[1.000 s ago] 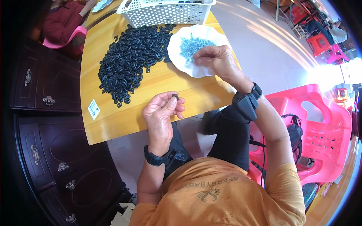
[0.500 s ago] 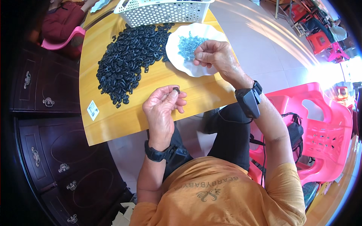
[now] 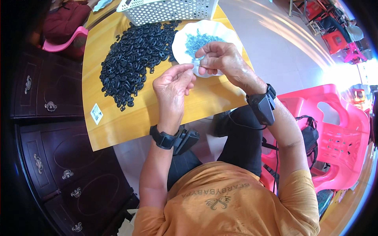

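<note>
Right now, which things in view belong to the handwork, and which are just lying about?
Seemingly in use:
left hand
right hand
black parts
bluish pieces
white plate
yellow table
perhaps white basket

Seemingly just about:
pink chair
black bag
dark cabinet
white label

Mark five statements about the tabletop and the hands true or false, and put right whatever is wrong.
1. Black pieces lie heaped on the yellow table. True.
2. The white basket stands at the table edge nearest the person. False: it stands at the far end, beyond the heap.
3. Small pale-blue pieces lie on a white plate with a wavy rim. True.
4. The right hand is over the black heap. False: it is by the plate, to the right of the heap.
5. The left hand and right hand are close together, fingertips facing each other. True.
</note>
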